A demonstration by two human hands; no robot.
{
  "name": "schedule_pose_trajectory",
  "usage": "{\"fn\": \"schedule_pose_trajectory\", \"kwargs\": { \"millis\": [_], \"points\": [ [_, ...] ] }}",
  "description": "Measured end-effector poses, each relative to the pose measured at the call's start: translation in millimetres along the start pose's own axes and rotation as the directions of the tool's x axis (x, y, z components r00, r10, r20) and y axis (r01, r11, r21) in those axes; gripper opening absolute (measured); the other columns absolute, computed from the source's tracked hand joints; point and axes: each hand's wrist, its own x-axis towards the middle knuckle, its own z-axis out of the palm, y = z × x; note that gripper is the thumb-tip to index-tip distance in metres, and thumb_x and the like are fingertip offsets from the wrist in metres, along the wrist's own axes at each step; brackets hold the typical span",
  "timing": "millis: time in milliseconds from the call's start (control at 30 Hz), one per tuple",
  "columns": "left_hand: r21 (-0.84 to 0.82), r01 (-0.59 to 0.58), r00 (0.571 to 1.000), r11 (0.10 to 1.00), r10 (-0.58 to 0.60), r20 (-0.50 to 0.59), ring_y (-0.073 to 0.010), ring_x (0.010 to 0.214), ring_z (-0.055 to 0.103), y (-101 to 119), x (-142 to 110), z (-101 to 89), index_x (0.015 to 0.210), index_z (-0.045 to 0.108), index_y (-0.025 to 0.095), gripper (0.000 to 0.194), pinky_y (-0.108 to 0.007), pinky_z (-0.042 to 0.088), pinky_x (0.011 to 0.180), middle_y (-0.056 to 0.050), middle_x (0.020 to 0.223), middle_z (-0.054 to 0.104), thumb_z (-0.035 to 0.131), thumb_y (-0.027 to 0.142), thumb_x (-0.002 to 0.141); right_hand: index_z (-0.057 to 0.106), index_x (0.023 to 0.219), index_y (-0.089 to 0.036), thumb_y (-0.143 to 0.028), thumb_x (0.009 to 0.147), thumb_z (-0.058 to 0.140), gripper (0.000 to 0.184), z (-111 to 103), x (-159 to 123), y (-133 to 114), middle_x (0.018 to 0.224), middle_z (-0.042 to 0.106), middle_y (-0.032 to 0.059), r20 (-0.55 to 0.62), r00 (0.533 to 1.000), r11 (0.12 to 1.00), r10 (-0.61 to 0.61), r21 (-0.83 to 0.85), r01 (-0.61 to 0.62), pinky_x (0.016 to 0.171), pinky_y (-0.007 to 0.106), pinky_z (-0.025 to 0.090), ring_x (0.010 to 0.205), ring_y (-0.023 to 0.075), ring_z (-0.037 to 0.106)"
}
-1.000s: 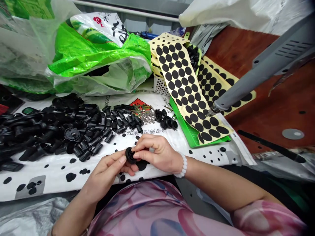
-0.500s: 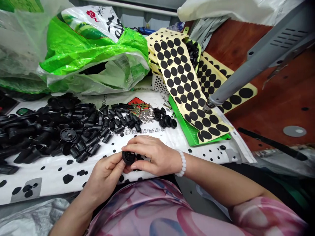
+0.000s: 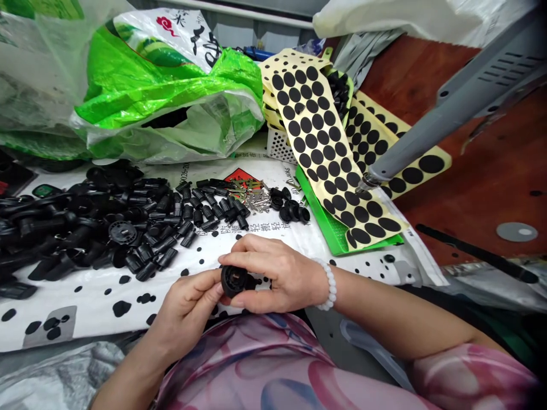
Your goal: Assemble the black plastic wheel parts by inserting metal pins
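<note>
On the surface (image 3: 96,302), the pile of parts (image 3: 81,222) lies at the left, and to its right come the pins (image 3: 255,199), then the caps (image 3: 293,210). The bag (image 3: 171,91) is behind them, with the basket (image 3: 280,146) at its right. The sticker sheet (image 3: 319,139) extends from the basket forward onto the tray (image 3: 327,229), which lies right of the caps.

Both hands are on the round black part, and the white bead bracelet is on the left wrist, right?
Not quite. The head view shows the white bead bracelet on the right wrist. The left hand and right hand are indeed both on the round black part.
</note>
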Motion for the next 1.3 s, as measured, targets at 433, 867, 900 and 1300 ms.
{"fn": "schedule_pose_trajectory", "kwargs": {
  "millis": [433, 867, 900, 1300],
  "points": [
    [0.218, -0.166, 0.975, 0.962, 0.192, -0.107, -0.0145, 0.056, 0.055, -5.0, -7.6, 4.9, 0.09, 0.072, 0.025, 0.02, -0.022, 0.042, 0.056, -0.001, 0.068, 0.068, 0.058, 0.017, 0.078, 0.06, 0.104, -0.005, -0.051, 0.093, 0.04, 0.051, 22.0, -0.8, -14.7, 0.086, 0.061, 0.0135, -0.136, 0.99, 0.978, 0.043, -0.195, -0.07, 0.064, 0.031, 0.048, 0.075, 0.0197, 0.057],
    [-0.292, -0.007, 0.979, 0.956, -0.053, -0.196, -0.0139, 0.064, 0.06, -19.4, -10.8, 1.1, 0.084, 0.069, 0.021, 0.009, -0.021, 0.049, 0.057, -0.001, 0.076, 0.068, 0.065, 0.028, 0.078, 0.057, 0.105, -0.006, -0.041, 0.09, 0.053, 0.038, 3.7, 7.6, -21.1, 0.097, 0.06, 0.0156, -0.306, 0.948, 0.996, 0.09, 0.046, -0.08, 0.078, 0.031, 0.051, 0.087, 0.0185, 0.057],
    [-0.272, -0.019, 0.98, 0.962, -0.036, -0.195, -0.0134, 0.063, 0.06, -21.2, -10.7, 0.4, 0.084, 0.069, 0.021, 0.009, -0.02, 0.049, 0.057, -0.001, 0.077, 0.068, 0.064, 0.027, 0.079, 0.058, 0.101, -0.005, -0.037, 0.09, 0.054, 0.034, 2.9, 8.6, -22.1, 0.095, 0.06, 0.0156, -0.314, 0.945, 0.995, 0.087, 0.065, -0.07, 0.078, 0.031, 0.051, 0.087, 0.0185, 0.057],
    [0.472, -0.393, 0.909, 0.789, 0.41, 0.072, -0.0115, 0.06, 0.054, -4.6, -2.0, 1.8, 0.09, 0.058, 0.019, 0.021, -0.021, 0.04, 0.054, 0.001, 0.066, 0.057, 0.039, 0.01, 0.089, 0.06, 0.092, -0.008, -0.011, 0.088, 0.052, 0.009, 4.7, 1.1, -25.7, 0.094, 0.061, 0.0133, -0.145, 0.972, 0.981, 0.186, 0.086, -0.175, 0.079, 0.03, 0.049, 0.089, 0.0179, 0.056]
  ]
}}
